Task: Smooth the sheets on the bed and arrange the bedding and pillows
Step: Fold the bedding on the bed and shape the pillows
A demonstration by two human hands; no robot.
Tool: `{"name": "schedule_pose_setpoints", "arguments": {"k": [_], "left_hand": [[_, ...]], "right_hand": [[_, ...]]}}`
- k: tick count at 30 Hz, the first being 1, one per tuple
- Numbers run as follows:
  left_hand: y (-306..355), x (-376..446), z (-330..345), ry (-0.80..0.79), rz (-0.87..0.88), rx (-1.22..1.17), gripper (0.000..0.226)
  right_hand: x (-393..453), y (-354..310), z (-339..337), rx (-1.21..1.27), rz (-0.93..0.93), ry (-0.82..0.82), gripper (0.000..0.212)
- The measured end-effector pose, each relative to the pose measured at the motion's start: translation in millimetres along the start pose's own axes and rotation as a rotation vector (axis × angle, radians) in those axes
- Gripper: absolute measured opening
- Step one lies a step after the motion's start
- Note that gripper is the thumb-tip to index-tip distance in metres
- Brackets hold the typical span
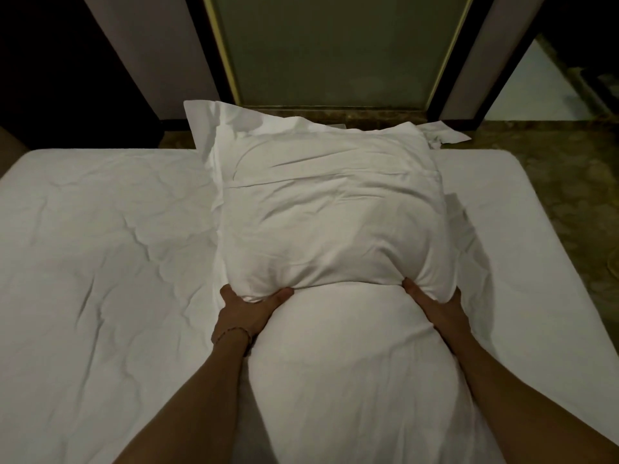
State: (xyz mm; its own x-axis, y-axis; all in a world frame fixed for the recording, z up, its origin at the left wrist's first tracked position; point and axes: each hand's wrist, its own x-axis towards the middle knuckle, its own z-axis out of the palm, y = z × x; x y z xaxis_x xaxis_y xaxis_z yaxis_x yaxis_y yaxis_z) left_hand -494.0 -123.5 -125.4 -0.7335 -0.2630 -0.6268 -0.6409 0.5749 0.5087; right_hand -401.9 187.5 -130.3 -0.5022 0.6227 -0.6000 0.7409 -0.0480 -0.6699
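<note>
Gripping the near edge of the white pillowcase [321,202] from both sides, you had your left hand [246,311] at about seven o'clock of the cased half and your right hand [435,304] at about five o'clock. Your left thumb lay across the bunched hem and the fingers were tucked under the cloth, so that hand was clenched on the pillowcase. Your right hand's fingers curled round the case's other corner in the same way, with most of the fingertips hidden in the fabric.

Between your forearms, toward six o'clock, the bare half of the pillow [351,380] bulged out of the case's mouth; its far half sat inside the case toward twelve o'clock. The case's flanged border stuck out flat beyond the filling at eleven and one o'clock, reaching past the far edge of the bed.

Pillow and case rested on the wrinkled white sheet [100,262], which covered the mattress out to nine and three o'clock. A thin bracelet [234,331] circled your left wrist. Patterned floor [569,182] showed at two o'clock.
</note>
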Motion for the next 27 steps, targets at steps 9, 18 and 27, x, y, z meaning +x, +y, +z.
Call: {"name": "schedule_pose_setpoints", "arguments": {"k": [9, 18, 27], "left_hand": [[9, -28, -56, 0.087, 0.05, -0.007, 0.139], [-7, -69, -187, 0.128, 0.175, -0.061, 0.145], [-44, -95, -322, 0.263, 0.232, -0.126, 0.137]], "right_hand": [[-63, -35, -9, 0.043, -0.11, 0.06, 0.134], [-189, -69, 23, 0.136, -0.145, 0.08, 0.146], [-297, -109, 83, 0.175, -0.212, -0.048, 0.145]]}}
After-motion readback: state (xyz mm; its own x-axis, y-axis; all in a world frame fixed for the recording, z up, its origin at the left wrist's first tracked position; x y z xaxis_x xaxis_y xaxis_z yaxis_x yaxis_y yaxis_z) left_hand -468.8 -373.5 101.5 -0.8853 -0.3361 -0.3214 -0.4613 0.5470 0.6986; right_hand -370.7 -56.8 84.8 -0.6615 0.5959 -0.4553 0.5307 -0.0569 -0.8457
